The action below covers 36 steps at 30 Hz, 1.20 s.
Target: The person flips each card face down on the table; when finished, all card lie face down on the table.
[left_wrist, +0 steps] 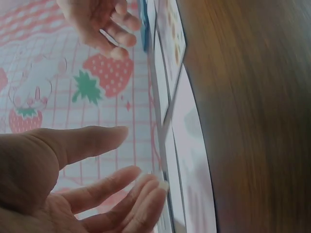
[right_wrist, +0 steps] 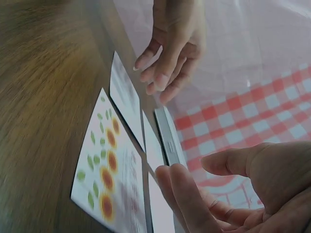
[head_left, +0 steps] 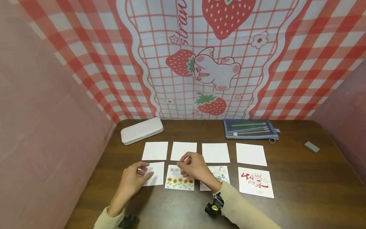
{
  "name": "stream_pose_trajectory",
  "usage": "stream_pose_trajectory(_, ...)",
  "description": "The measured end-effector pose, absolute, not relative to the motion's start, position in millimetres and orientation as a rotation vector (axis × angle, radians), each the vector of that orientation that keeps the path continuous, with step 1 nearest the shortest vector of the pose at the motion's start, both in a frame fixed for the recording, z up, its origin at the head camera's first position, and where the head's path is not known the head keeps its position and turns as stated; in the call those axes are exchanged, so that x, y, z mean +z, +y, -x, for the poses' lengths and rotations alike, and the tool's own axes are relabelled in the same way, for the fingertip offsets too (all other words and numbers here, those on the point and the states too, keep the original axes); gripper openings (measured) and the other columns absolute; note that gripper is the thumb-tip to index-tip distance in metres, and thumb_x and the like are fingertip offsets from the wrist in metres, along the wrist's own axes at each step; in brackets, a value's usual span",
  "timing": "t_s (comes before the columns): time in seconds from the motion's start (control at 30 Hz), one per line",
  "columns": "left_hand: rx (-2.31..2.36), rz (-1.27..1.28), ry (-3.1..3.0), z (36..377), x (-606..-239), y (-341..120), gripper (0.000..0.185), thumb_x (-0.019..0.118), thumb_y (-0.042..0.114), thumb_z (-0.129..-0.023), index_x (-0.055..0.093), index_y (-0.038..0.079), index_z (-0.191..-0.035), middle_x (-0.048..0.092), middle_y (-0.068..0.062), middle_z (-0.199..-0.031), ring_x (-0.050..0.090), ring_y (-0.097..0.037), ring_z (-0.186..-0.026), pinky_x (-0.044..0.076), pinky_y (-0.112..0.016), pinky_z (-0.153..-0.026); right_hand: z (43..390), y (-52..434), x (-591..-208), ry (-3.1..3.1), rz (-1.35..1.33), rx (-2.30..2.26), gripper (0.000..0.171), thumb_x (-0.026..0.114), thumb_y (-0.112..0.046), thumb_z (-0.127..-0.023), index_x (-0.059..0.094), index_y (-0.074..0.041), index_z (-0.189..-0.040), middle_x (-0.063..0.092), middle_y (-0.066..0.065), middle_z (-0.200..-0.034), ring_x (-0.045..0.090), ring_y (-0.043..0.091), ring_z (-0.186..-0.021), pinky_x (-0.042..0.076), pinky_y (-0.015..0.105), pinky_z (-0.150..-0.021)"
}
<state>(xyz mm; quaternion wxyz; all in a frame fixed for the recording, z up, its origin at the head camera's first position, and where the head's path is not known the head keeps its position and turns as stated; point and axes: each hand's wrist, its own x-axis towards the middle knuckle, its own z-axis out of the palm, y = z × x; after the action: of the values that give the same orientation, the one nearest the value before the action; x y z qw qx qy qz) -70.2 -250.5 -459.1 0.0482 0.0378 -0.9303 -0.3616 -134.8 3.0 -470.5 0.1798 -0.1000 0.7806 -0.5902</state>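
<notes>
My left hand (head_left: 132,179) hovers over the right part of a plain white card (head_left: 157,174) at the near row's left end, thumb and fingers apart. Nothing is between them in the left wrist view. My right hand (head_left: 194,167) is above the sunflower card (head_left: 179,183), covering some of its upper right corner. Its fingers (right_wrist: 187,194) are loosely bent, with a gap to the thumb and nothing held. Partly behind the right wrist lies a card with dark lettering (head_left: 224,178). At the row's right end is a card with red lettering (head_left: 255,183).
Behind these is a row of blank white cards (head_left: 154,151). A white case (head_left: 142,130) lies at the back left, a blue mesh pencil pouch (head_left: 248,129) at the back right. A small grey block (head_left: 311,146) sits far right. A strawberry-print cloth (head_left: 183,105) hangs behind the wooden table (head_left: 177,210).
</notes>
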Motion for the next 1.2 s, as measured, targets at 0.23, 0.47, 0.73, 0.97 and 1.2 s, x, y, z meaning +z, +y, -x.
stream_pose_trajectory(0.23,-1.308,-0.021,-2.769,71.1,-461.5,-219.5,0.021,0.079,0.007,-0.091,0.076,0.000,-0.110,0.079,-0.014,-0.099,0.078,-0.025,-0.086,0.065,-0.028,-0.076,128.8,28.7,-471.8,2.218,0.225,-1.680,0.023,0.073,-0.016,-0.094,0.066,0.001,-0.108,0.079,0.020,-0.092,0.076,0.026,-0.065,0.065,0.037,-0.059)
stream_pose_trajectory(0.47,-1.387,0.037,-2.766,70.8,-463.5,-197.1,0.023,0.071,0.008,-0.097,0.073,-0.002,-0.118,0.078,-0.017,-0.114,0.077,-0.030,-0.101,0.065,-0.033,-0.086,117.7,45.9,-474.2,2.179,0.150,-1.682,0.034,0.073,-0.017,-0.094,0.062,0.003,-0.120,0.073,0.018,-0.105,0.077,0.024,-0.078,0.066,0.036,-0.063)
stream_pose_trajectory(0.73,-1.421,0.039,-2.789,67.8,-467.3,-182.2,0.034,0.068,0.009,-0.099,0.066,-0.006,-0.130,0.071,-0.027,-0.127,0.072,-0.038,-0.113,0.064,-0.039,-0.093,103.4,52.8,-471.1,2.136,0.099,-1.690,0.045,0.074,-0.017,-0.095,0.055,0.003,-0.130,0.070,0.021,-0.115,0.076,0.026,-0.084,0.066,0.038,-0.065)
stream_pose_trajectory(0.97,-1.434,0.007,-2.827,64.9,-467.3,-180.4,0.040,0.071,0.014,-0.098,0.065,-0.003,-0.134,0.069,-0.028,-0.130,0.072,-0.039,-0.113,0.064,-0.041,-0.091,94.8,50.7,-469.8,2.048,0.004,-1.752,0.053,0.074,-0.016,-0.094,0.050,0.003,-0.137,0.067,0.025,-0.125,0.076,0.025,-0.089,0.067,0.040,-0.065)
stream_pose_trajectory(1.2,-1.436,0.026,-2.811,64.5,-468.2,-182.3,0.039,0.072,0.013,-0.097,0.065,-0.003,-0.132,0.072,-0.026,-0.126,0.075,-0.037,-0.107,0.065,-0.040,-0.089,90.7,49.9,-471.4,2.006,-0.018,-1.784,0.056,0.070,-0.020,-0.096,0.047,0.003,-0.142,0.064,0.028,-0.131,0.076,0.029,-0.098,0.067,0.042,-0.067)
